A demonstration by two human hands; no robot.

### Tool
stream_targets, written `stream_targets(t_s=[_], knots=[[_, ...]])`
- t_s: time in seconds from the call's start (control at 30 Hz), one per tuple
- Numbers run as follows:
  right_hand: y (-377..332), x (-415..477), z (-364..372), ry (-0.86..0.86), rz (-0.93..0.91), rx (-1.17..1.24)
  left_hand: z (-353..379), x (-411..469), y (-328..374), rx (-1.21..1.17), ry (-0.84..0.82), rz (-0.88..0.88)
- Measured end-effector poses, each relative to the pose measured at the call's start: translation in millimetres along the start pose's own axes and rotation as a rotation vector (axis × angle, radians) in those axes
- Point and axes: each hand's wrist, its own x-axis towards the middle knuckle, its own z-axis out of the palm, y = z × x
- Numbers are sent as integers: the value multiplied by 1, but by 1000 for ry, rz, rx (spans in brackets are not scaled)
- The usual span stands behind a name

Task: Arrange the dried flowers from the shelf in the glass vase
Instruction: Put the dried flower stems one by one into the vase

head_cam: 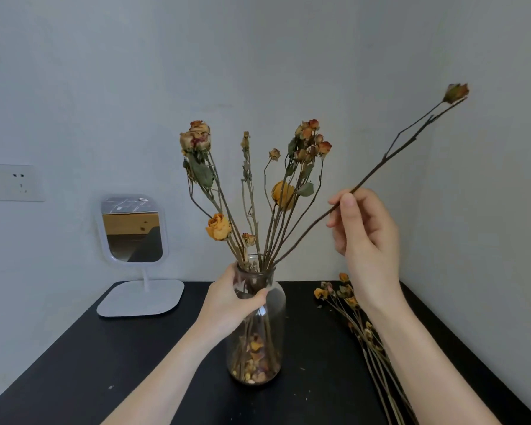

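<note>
A clear glass vase (275, 314) stands mid-shelf with several dried roses (284, 191) fanned out of its neck and loose petals at its bottom. My left hand (233, 299) grips the vase at its shoulder. My right hand (365, 237) pinches a long thin dried stem (390, 154) between thumb and fingers. The stem's lower end sits inside the vase mouth and it leans up to the right, ending in a small bud (456, 92). A bunch of loose dried flowers (347, 297) lies on the shelf to the right, partly hidden by my right forearm.
The black shelf top (154, 363) meets a grey wall behind and another wall on the right. A white standing mirror (132, 228) with a flat base sits at the back left. A wall socket plate (10, 182) is at far left.
</note>
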Motion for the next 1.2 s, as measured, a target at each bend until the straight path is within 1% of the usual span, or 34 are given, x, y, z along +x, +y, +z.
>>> stream_targets(t_s=[0.07, 0.17, 0.23, 0.37, 0.43, 0.67, 0.83, 1.03, 1.2], knots=[[-2, 3, 7, -15, -29, 5, 1, 2, -3, -11, -10, -22], [0, 5, 18, -39, -64, -72, 3, 5, -8, -37, -35, -24], [3, 6, 27, -71, -72, -193, 4, 5, -9, -56, -37, -9], [13, 8, 47, -114, -36, -533, 6, 3, -11, -82, -20, 17], [20, 10, 54, -126, -14, -638, 6, 2, -11, -87, -15, 35], [44, 10, 73, -181, 168, -801, 6, 1, -10, -109, -5, 52], [54, 3, 83, -288, 231, -972, 6, 2, -10, -120, 9, 59], [55, 3, 83, -257, 235, -967, 7, 3, -11, -116, 11, 47], [58, 0, 81, -336, 282, -1025, 6, 3, -11, -104, 11, 51]])
